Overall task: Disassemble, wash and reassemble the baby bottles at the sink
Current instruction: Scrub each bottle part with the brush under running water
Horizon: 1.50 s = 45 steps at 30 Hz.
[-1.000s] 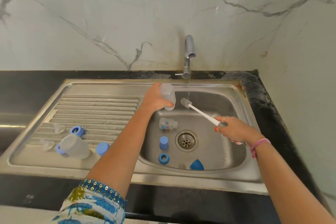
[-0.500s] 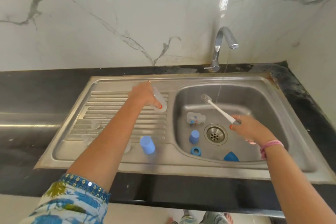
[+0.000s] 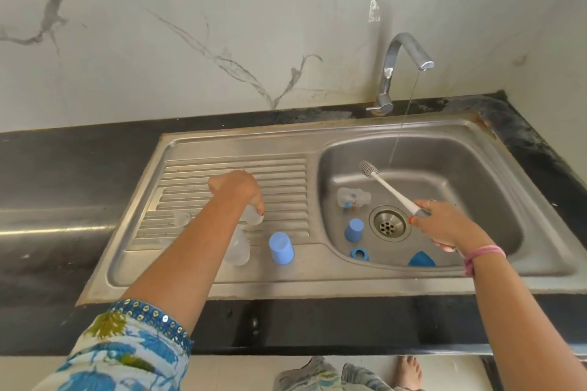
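On the drainboard (image 3: pixel 228 168), the left hand (image 3: pixel 236 189) grips a clear bottle (image 3: pixel 254 217), mouth down on the ridges; a blue cap (image 3: pixel 281 247) stands nearby. Over the basin (image 3: pixel 476 168), the right hand (image 3: pixel 444 225) clasps a brush (image 3: pixel 386 187) beside the thin tap (image 3: pixel 403 54) stream.

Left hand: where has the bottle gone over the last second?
The left hand carried the clear bottle from under the tap leftward and down onto the drainboard, still gripping it. The right hand kept holding the brush over the basin; the parts inside stayed put.
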Each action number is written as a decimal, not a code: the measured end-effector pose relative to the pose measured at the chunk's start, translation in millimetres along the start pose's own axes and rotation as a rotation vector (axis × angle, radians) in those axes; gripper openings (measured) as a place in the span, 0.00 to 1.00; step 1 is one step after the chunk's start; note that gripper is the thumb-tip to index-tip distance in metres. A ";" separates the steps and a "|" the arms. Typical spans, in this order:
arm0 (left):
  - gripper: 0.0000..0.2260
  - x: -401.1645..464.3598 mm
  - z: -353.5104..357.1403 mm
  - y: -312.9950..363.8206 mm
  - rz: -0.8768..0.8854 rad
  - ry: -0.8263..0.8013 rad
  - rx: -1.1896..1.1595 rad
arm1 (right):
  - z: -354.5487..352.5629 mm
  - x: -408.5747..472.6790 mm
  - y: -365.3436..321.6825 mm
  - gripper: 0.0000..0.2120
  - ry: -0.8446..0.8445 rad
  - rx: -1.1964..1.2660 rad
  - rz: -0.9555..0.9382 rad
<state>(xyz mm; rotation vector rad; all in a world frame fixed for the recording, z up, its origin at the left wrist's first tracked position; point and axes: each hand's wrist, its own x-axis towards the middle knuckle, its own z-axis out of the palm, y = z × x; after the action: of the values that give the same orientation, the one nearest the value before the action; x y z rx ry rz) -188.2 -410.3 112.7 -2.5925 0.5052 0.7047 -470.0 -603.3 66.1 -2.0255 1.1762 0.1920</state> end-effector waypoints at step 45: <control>0.30 -23.7 -27.5 73.1 0.136 0.294 -0.126 | -32.6 -17.6 45.8 0.21 -0.048 0.072 0.048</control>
<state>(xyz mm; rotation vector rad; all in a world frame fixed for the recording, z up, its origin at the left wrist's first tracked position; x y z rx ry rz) -228.5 -479.9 126.5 -2.8178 0.7538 0.4082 -523.9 -626.3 72.2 -1.9213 1.1863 0.2184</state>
